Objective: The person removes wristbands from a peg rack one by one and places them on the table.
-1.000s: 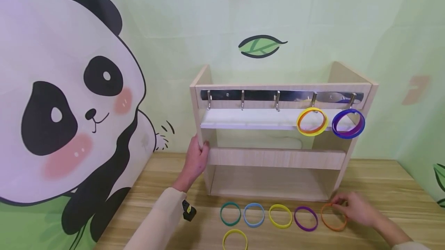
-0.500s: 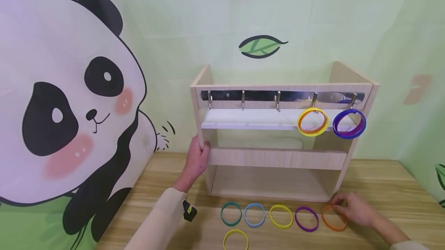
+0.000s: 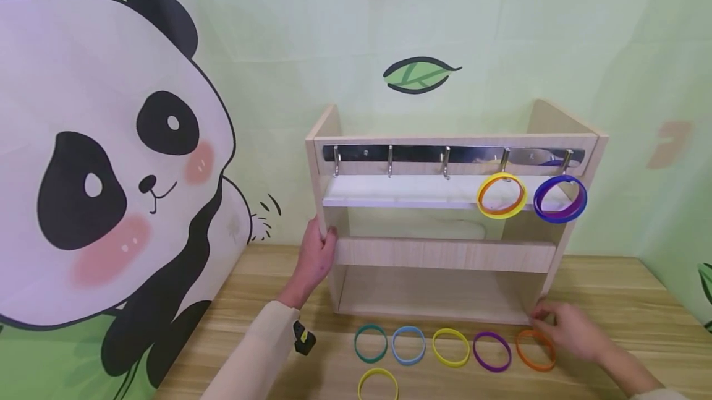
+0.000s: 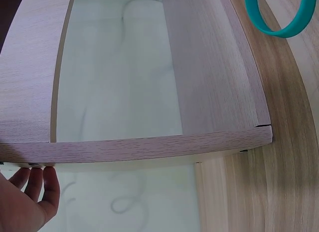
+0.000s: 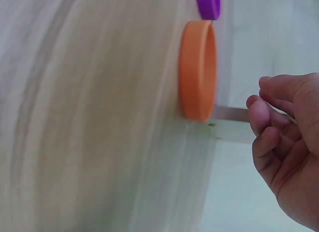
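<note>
A light wooden shelf (image 3: 445, 254) stands on the table, with a metal hook rail across its top front. My left hand (image 3: 316, 255) grips its left side panel; in the left wrist view, the fingers (image 4: 51, 187) lie against the panel's outer face. My right hand (image 3: 573, 329) hovers by the shelf's lower right corner, fingers loosely curled and holding nothing. Just beside it, an orange silicone wristband (image 3: 536, 350) lies on the table, apart from the fingertips in the right wrist view. Left of that, purple (image 3: 492, 352), yellow (image 3: 451, 347), light blue (image 3: 408, 345) and teal (image 3: 371, 344) wristbands form a row.
A second yellow wristband (image 3: 378, 384) lies nearer the front. Yellow and orange bands (image 3: 502, 196) hang from one hook; blue and purple bands (image 3: 560, 200) hang from the rightmost hook. A panda-printed backdrop (image 3: 128, 140) stands behind and to the left.
My right hand has moved slightly up and away from the orange wristband, which stays on the table. My left hand keeps its grip on the shelf.
</note>
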Demonstrator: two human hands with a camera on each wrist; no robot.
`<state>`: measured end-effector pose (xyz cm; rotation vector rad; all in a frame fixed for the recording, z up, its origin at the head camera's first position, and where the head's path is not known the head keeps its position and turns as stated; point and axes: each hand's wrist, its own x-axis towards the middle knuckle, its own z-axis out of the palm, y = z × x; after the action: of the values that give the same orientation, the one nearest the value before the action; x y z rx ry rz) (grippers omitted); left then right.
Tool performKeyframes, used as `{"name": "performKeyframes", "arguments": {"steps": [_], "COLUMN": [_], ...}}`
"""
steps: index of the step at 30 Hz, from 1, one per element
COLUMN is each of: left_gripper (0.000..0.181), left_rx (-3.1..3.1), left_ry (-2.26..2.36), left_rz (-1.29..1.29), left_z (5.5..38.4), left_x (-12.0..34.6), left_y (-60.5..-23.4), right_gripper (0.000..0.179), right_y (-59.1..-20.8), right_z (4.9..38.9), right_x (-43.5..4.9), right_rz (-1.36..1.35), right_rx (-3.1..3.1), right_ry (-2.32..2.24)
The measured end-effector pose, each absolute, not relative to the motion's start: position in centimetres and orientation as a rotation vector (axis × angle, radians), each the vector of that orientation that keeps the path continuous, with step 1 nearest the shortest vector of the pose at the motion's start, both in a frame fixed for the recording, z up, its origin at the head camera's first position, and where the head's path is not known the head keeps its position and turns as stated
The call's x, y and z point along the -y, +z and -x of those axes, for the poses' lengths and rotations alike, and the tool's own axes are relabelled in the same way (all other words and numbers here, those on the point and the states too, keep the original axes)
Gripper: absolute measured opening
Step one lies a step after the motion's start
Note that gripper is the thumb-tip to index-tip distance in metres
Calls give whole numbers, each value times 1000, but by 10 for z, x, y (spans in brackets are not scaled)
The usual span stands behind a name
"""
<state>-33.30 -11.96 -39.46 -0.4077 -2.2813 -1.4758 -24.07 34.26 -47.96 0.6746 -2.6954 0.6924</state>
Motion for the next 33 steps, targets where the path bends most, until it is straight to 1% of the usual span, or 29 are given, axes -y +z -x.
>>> {"name": "performKeyframes", "arguments": {"steps": [9,20,23,27,33], "left_gripper": [43,44,44,44,43], "left_rx": [2274,2277,2290,2296,2291], "left_ry": [-1479,-1487,-1487,-1485,-1487], "left_rz": [418,417,402,394,388], "left_z": [334,333,333,333,334], "left_x": [117,115,116,118,119], "left_y": [-395,-395,-395,-395,-396], "right_gripper": [17,30,30,25,22], "right_y": [-466,-439,-427,-410,-384], "right_z": [236,230,227,224,221], "right_x": [-329,-309,-302,-294,-285], "right_rz": [-675,-784,-807,-818,-775], "right_rx": [2494,2261,2231,2224,2239], "right_ry": [630,582,586,598,603]}}
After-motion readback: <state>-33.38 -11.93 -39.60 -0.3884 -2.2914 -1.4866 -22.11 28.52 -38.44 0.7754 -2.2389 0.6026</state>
